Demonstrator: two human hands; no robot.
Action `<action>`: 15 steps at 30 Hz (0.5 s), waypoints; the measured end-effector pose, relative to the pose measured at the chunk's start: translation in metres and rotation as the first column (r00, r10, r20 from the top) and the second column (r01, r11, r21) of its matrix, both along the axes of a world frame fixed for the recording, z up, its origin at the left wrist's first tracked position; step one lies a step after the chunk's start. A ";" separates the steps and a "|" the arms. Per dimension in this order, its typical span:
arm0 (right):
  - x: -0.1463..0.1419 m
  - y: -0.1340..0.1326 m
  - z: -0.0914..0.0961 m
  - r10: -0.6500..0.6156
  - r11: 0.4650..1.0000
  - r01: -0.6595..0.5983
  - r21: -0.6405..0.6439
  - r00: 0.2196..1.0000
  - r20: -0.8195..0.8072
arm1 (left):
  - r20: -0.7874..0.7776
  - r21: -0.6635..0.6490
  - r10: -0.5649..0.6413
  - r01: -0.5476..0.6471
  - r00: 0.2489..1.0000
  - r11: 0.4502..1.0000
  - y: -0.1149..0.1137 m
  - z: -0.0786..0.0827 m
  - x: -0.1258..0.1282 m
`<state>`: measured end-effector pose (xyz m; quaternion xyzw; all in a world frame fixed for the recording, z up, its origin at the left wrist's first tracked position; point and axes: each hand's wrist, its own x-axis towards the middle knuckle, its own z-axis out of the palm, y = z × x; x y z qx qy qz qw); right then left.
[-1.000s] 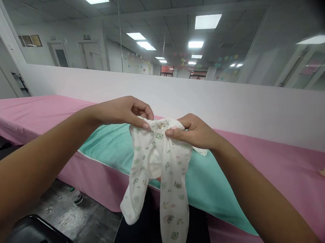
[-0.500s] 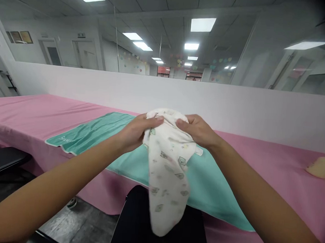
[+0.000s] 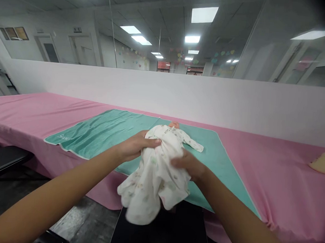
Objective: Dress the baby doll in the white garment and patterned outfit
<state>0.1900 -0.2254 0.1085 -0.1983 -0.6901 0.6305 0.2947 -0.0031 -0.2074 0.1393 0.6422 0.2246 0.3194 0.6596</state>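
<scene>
Pink table (image 3: 272, 161), teal mat (image 3: 107, 129); both hands gripping baby garment (image 3: 153, 176).

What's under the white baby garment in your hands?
Beneath the white printed baby garment lies a teal towel mat on a pink table cover. A doll's head and one white sleeve show beyond it; the garment, left hand and right hand hide its body.
</scene>
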 end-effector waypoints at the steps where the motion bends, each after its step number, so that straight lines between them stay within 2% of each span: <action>1: -0.004 -0.001 0.000 0.051 0.998 -0.055 0.037 0.992 0.112 | 0.103 -0.031 0.032 -0.029 0.994 0.999 0.002 -0.003 0.002; 2: -0.007 -0.003 0.002 0.093 0.991 -0.113 0.078 0.969 0.230 | 0.179 -0.058 0.050 -0.041 0.983 0.998 0.004 -0.007 0.003; 4: -0.009 -0.004 0.010 0.079 0.977 -0.145 0.154 0.926 0.370 | 0.272 -0.109 0.064 -0.035 0.960 0.993 0.005 -0.013 0.006; 6: -0.006 -0.004 0.019 0.009 0.980 -0.077 0.183 0.939 0.344 | 0.299 -0.154 0.060 -0.014 0.952 0.988 0.004 -0.018 0.006; 8: -0.003 -0.004 0.022 -0.016 0.988 -0.016 0.153 0.979 0.205 | 0.261 -0.179 0.041 0.007 0.964 0.984 0.003 -0.022 0.005; 10: -0.004 -0.004 0.016 0.028 0.998 -0.032 0.061 0.998 0.058 | 0.199 -0.171 0.038 -0.003 0.979 0.985 0.001 -0.022 0.005; 12: -0.014 -0.006 0.000 0.100 0.991 -0.101 -0.087 0.995 -0.024 | 0.154 -0.110 0.093 -0.077 0.984 0.991 -0.001 -0.021 0.008; 15: -0.038 -0.012 -0.030 0.198 0.917 -0.203 -0.344 0.979 -0.050 | 0.037 0.050 0.180 -0.182 0.983 0.982 -0.007 -0.020 0.011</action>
